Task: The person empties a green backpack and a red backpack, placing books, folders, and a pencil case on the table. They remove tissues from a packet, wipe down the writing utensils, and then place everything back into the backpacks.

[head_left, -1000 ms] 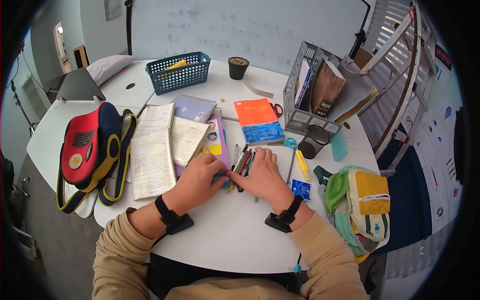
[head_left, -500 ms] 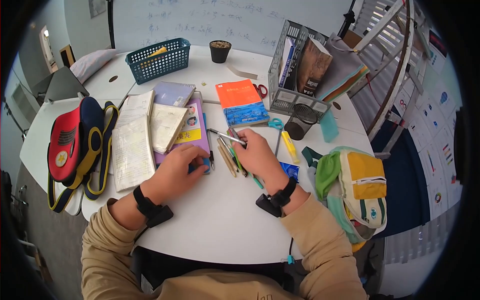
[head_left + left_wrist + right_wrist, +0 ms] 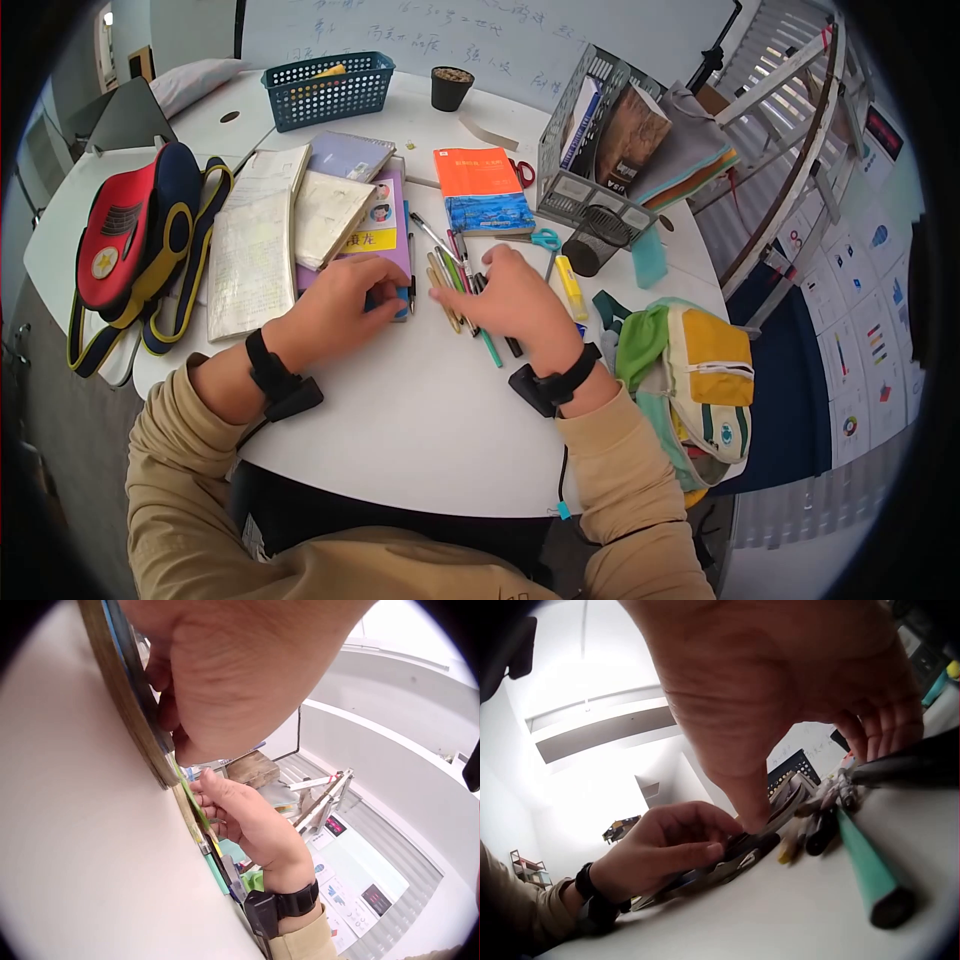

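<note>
In the head view, with twelve o'clock pointing away from the person, a red and navy-blue bag with yellow trim (image 3: 140,235) lies at the far left. Next comes a white paper booklet covered with writing (image 3: 255,265), then a purple-covered book with a yellow patch (image 3: 395,222).

The left hand (image 3: 345,300) is over the near edge of this book. Its fingers are loosely bent and released; no object is seen in them.

To its three o'clock lies a loose bundle of slim pens and pencils in mixed colours (image 3: 452,270), the long axes running mostly from eleven to five o'clock. A teal six-sided pen (image 3: 491,350) sticks out at the five o'clock end.

The right hand (image 3: 525,300) is the nearer one: the bundle lies at its nine o'clock, and its thumb reaches across. Its fingers are spread and grasp nothing visible; whether the thumb touches, one cannot tell.

An orange and blue paperback (image 3: 482,195) limits the room at twelve o'clock, a yellow highlighter (image 3: 571,288) at three. Open room is toward six o'clock, along the white tabletop (image 3: 420,420).
</note>
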